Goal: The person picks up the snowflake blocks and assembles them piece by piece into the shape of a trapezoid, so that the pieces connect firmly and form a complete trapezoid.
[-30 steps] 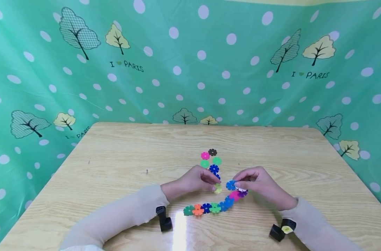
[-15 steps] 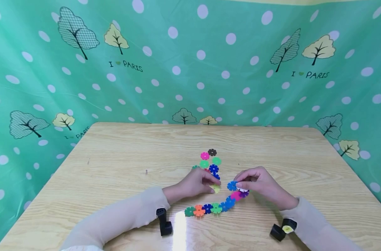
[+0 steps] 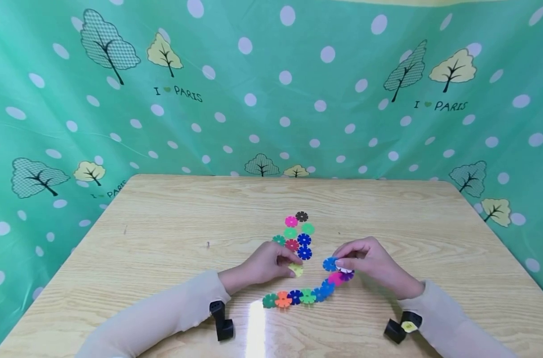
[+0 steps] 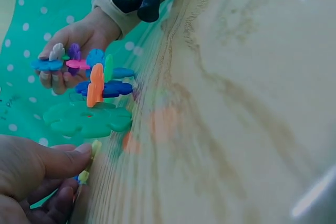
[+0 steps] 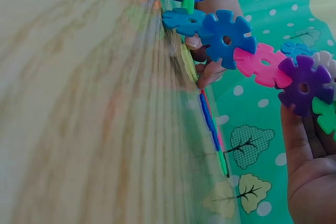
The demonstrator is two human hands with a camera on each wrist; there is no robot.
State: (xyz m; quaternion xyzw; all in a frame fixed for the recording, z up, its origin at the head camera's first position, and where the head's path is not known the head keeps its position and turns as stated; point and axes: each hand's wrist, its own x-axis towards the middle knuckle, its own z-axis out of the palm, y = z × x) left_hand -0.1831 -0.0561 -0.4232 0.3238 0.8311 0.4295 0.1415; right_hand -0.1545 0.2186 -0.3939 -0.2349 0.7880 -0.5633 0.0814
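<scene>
My left hand [image 3: 264,262] pinches the edge of a yellow notched snowflake disc [image 3: 297,269] between thumb and fingers, low over the table. In the left wrist view the yellow disc [image 4: 95,150] shows edge-on at the thumb tip. My right hand [image 3: 371,258] grips one end of a curved chain of interlocked snowflake discs, near the white disc [image 3: 344,269] and the blue end disc [image 3: 330,264]. From there the chain runs through a purple disc [image 5: 305,86] and a pink disc [image 5: 262,65] to an orange disc [image 3: 283,299] and a green end disc [image 3: 269,301].
Several loose snowflake discs lie flat beyond my left hand, among them a dark blue disc [image 3: 305,253], a red disc [image 3: 291,244], a pink disc [image 3: 291,222] and a black disc [image 3: 302,216]. A green dotted curtain [image 3: 271,99] hangs behind the wooden table [image 3: 173,219].
My left hand has moved left with the yellow disc, uncovering the red and dark blue discs behind it. My right hand and the chain stay nearly where they were.
</scene>
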